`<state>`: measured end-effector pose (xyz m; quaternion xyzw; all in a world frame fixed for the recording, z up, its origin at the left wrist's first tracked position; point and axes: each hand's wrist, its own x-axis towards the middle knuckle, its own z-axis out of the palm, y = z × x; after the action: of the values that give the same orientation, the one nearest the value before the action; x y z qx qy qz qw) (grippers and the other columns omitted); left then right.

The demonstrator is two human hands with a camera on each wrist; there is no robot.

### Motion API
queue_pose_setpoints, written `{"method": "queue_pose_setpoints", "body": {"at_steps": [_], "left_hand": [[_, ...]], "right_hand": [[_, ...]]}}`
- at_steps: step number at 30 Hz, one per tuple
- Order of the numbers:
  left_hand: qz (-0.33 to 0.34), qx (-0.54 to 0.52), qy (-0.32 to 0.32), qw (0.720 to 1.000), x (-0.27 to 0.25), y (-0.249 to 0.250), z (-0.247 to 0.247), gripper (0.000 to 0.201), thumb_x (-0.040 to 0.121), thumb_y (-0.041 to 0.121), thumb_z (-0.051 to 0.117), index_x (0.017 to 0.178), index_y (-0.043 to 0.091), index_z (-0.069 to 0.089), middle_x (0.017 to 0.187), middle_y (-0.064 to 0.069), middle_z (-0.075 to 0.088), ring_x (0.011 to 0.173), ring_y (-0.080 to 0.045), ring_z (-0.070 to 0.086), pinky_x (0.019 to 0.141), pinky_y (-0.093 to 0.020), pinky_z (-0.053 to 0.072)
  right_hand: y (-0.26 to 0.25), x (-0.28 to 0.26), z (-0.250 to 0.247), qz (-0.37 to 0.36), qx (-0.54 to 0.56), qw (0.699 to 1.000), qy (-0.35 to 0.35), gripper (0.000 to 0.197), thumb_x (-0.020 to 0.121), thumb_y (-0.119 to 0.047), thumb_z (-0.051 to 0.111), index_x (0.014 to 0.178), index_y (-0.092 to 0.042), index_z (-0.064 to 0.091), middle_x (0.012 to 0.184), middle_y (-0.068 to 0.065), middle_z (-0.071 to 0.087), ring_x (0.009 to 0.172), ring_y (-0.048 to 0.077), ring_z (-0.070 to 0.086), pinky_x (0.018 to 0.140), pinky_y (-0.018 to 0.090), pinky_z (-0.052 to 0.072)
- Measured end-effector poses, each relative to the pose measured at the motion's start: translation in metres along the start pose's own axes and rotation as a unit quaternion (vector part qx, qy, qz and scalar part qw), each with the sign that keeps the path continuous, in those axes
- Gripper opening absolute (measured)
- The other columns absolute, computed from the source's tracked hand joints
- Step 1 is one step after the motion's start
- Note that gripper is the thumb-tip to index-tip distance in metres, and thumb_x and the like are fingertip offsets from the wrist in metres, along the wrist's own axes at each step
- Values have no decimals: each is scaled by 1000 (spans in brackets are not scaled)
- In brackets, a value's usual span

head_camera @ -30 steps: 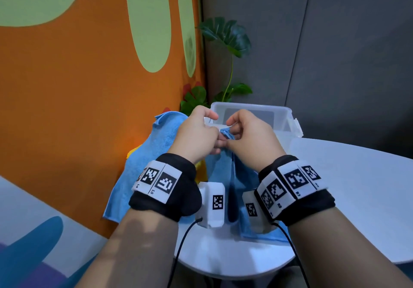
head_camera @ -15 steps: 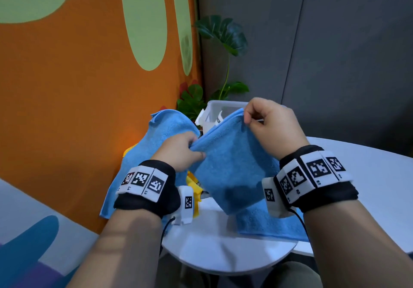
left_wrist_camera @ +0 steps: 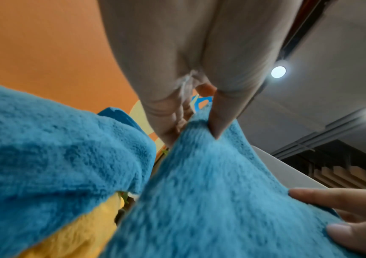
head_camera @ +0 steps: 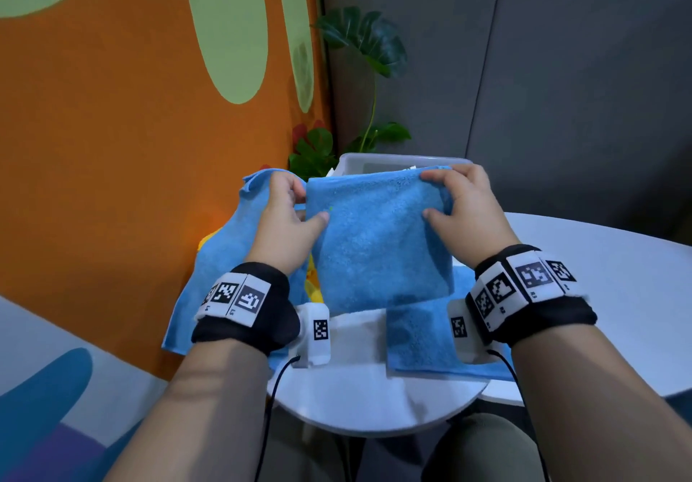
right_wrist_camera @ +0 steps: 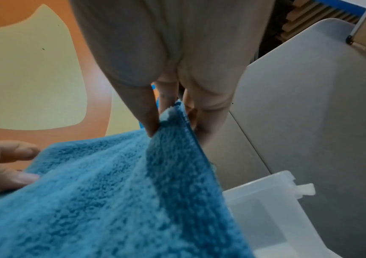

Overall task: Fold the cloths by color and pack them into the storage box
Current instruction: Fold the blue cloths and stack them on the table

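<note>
A blue cloth [head_camera: 378, 242] hangs spread out in the air over the table, held by its two top corners. My left hand [head_camera: 296, 212] pinches the left corner, thumb in front. My right hand [head_camera: 449, 197] pinches the right corner. The wrist views show the same cloth [left_wrist_camera: 210, 200] [right_wrist_camera: 111, 200] pinched between thumb and fingers. Behind the cloth stands the clear plastic storage box [head_camera: 374, 161], mostly hidden; its corner [right_wrist_camera: 272, 197] shows in the right wrist view. A second blue cloth [head_camera: 224, 257] lies heaped at the left over a yellow cloth [head_camera: 312, 287]. Another blue cloth [head_camera: 423, 343] lies flat on the table.
The white round table [head_camera: 374, 399] has its front edge close to me, and bare tabletop [head_camera: 599, 275] stretches to the right. An orange wall [head_camera: 131, 163] runs along the left. A green plant [head_camera: 359, 55] stands behind the box, before a grey partition [head_camera: 561, 69].
My hands have moved apart and levelled. The blue cloth, bunched between them a second ago, now hangs stretched flat with its top edge level in front of the box.
</note>
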<state>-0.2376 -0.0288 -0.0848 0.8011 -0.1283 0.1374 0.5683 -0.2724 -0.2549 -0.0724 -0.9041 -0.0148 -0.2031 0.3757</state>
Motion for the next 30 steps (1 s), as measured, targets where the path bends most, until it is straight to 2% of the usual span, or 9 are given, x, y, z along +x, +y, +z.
{"method": "queue_pose_setpoints", "body": {"at_steps": [3, 6, 11, 14, 17, 19, 22, 25, 30], "left_hand": [[5, 47, -6, 999, 2, -9, 15, 32, 85, 4, 61, 73, 26, 42, 68, 6, 43, 51, -13, 33, 54, -26, 31], [-4, 101, -32, 994, 0, -16, 36, 32, 85, 4, 61, 70, 31, 55, 76, 15, 56, 60, -5, 45, 66, -23, 35], [-63, 166, -110, 978, -8, -29, 72, 19, 91, 10, 56, 98, 23, 69, 95, 2, 63, 68, -8, 49, 66, -19, 37], [-125, 171, -190, 959, -11, -40, 88, 37, 94, 17, 53, 131, 23, 52, 121, -3, 60, 102, -19, 59, 91, -27, 46], [-192, 220, -251, 923, -16, -50, 94, 56, 95, 25, 53, 146, 22, 29, 121, -11, 56, 103, -29, 60, 87, -36, 51], [-244, 224, -262, 907, -19, -58, 94, 59, 93, 27, 54, 145, 15, 27, 121, -11, 57, 105, -31, 59, 87, -39, 52], [-296, 199, -275, 893, -22, -68, 92, 44, 83, 36, 58, 118, 8, 54, 114, -11, 64, 104, -33, 62, 88, -48, 54], [-289, 201, -282, 892, -24, -74, 93, 33, 84, 36, 60, 104, 9, 61, 105, -12, 67, 99, -33, 65, 86, -50, 55], [-219, 177, -240, 929, -21, -53, 99, 23, 97, 25, 49, 117, 15, 44, 103, -5, 58, 96, -28, 60, 80, -39, 52]], "right_hand": [[10, -3, -3, 55, -34, 998, -18, 45, 91, -9, 57, 133, -21, 50, 129, -5, 32, 116, 9, 43, 94, 10, 24], [23, -9, -4, 119, -77, 988, -61, 46, 91, -7, 53, 135, -19, 50, 140, 4, 30, 117, 20, 48, 99, 19, 30], [53, -19, -1, 223, -150, 953, -138, 45, 90, -7, 50, 133, -19, 49, 138, 12, 31, 82, 24, 50, 81, 25, 38], [69, -24, 2, 271, -136, 941, -150, 53, 89, -17, 55, 139, -19, 39, 137, 14, 39, 101, 30, 54, 84, 31, 41], [82, -30, 7, 335, -113, 922, -159, 61, 88, -29, 62, 137, -6, 33, 115, 14, 54, 105, 31, 57, 76, 30, 42], [86, -34, 9, 369, -112, 906, -178, 54, 87, -35, 63, 124, -2, 42, 93, 9, 55, 93, 30, 60, 72, 32, 45], [87, -36, 12, 377, -145, 884, -238, 35, 89, -41, 58, 90, -6, 54, 77, 6, 57, 79, 26, 58, 65, 28, 43], [85, -37, 17, 356, -159, 886, -250, 31, 89, -36, 58, 97, -7, 53, 92, 9, 58, 83, 25, 56, 64, 27, 41], [87, -29, 13, 337, -73, 923, -172, 34, 93, -30, 49, 112, -3, 55, 112, 13, 61, 99, 29, 58, 86, 36, 47]]}}
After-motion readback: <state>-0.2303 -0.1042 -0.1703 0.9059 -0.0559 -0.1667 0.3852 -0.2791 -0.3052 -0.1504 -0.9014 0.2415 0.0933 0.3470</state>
